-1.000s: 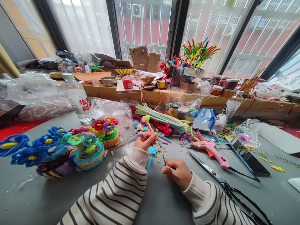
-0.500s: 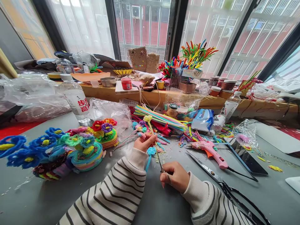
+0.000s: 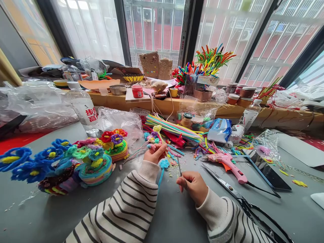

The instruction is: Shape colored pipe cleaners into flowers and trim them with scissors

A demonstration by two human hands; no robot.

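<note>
My left hand [image 3: 155, 154] is closed, thumb against fingers, on a yellow pipe-cleaner flower [image 3: 157, 128] whose head stands above the fingertips. Much of its stem is hidden by the hand. My right hand [image 3: 194, 186] is closed around small scissors [image 3: 179, 166], with the thin blades pointing up and away from me; the handles are mostly covered by the fingers. The blades are apart from the flower. Just below my left hand lies a light-blue pipe-cleaner flower [image 3: 164, 164] with a long stem. Pale yellow fuzz trimmings [image 3: 174, 171] are scattered between the hands.
Finished-looking flower pots [image 3: 95, 173] stand at left, near a water bottle [image 3: 84, 109]. Bundled pipe cleaners [image 3: 174, 126] lie behind the hands. On the right are a pink glue gun [image 3: 231, 163], large scissors [image 3: 231, 189] and a dark phone [image 3: 268, 170]. A crowded ledge [image 3: 113, 100] runs behind.
The small scissors in my right hand have moved away from the yellow flower's stem, slightly right, and their blades now point more upright. My left hand still holds the flower, shifted slightly left.
</note>
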